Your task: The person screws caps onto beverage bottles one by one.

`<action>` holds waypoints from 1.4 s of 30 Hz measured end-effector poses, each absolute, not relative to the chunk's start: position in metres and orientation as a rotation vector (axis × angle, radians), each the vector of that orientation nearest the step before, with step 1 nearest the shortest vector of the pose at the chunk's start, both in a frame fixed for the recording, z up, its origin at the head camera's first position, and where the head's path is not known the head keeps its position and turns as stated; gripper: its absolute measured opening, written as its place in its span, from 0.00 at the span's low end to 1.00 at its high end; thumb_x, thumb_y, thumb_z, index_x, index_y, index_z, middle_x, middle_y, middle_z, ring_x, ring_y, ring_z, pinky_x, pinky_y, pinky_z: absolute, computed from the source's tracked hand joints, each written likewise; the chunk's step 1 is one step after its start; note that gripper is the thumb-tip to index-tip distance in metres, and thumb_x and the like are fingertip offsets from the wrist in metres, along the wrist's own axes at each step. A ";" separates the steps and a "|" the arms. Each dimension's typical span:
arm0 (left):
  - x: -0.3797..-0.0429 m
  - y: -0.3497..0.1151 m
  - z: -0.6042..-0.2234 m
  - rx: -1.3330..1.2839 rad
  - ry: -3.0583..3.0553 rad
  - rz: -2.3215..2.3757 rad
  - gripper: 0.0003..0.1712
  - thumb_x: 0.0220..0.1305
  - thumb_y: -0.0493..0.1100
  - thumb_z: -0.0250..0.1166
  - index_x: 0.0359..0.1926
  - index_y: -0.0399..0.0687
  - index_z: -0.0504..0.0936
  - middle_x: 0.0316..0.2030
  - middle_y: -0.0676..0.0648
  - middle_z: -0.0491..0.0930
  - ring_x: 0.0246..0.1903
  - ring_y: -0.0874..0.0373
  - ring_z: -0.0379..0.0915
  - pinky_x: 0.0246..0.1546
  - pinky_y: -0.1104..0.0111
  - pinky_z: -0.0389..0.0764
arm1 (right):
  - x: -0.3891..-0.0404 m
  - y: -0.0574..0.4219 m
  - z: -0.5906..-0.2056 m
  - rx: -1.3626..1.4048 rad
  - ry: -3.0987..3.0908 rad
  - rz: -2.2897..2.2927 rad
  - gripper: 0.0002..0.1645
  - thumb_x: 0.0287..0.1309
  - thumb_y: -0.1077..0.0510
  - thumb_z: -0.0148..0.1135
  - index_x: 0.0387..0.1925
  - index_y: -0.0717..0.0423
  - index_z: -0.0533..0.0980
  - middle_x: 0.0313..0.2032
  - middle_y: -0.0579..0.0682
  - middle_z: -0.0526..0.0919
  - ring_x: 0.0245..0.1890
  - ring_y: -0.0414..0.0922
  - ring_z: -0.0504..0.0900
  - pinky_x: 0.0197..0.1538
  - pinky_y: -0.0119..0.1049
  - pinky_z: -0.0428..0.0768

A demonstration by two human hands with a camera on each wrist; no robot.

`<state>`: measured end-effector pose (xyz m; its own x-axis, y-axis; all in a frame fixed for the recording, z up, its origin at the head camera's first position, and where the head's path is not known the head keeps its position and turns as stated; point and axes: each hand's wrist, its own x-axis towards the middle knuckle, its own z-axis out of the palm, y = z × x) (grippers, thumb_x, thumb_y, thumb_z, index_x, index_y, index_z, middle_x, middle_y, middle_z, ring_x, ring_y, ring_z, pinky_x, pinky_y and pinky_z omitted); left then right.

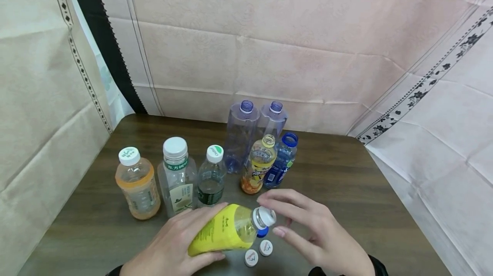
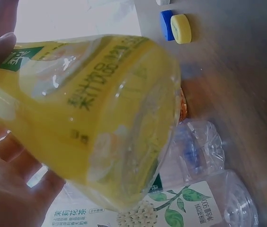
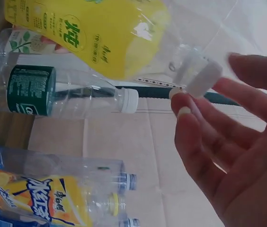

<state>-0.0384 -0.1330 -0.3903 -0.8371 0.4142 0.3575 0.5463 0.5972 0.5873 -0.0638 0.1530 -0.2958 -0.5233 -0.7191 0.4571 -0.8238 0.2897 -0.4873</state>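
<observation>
My left hand grips a clear bottle with a yellow label, tilted so that its white cap points to the right. In the left wrist view the bottle's base faces the camera, the hand's fingers along its side. The cap is on the neck. Right beside it is my right hand, thumb and fingers spread apart. In the right wrist view the fingertips are right at the cap's edge, while the thumb stands off from it.
Loose white caps and a blue cap lie below the held bottle; a yellow cap shows too. Capped bottles stand at left. Uncapped ones, including an iced tea bottle, stand behind. Cloth hangs beyond the table.
</observation>
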 end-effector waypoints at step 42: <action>-0.038 -0.133 -0.390 -0.801 -2.688 -1.073 0.43 0.55 0.70 0.63 0.70 0.73 0.59 0.55 0.67 0.75 0.42 0.75 0.71 0.43 0.68 0.78 | -0.065 0.157 -0.291 1.426 -2.392 0.936 0.31 0.62 0.63 0.61 0.67 0.54 0.67 0.66 0.50 0.69 0.64 0.40 0.71 0.59 0.25 0.75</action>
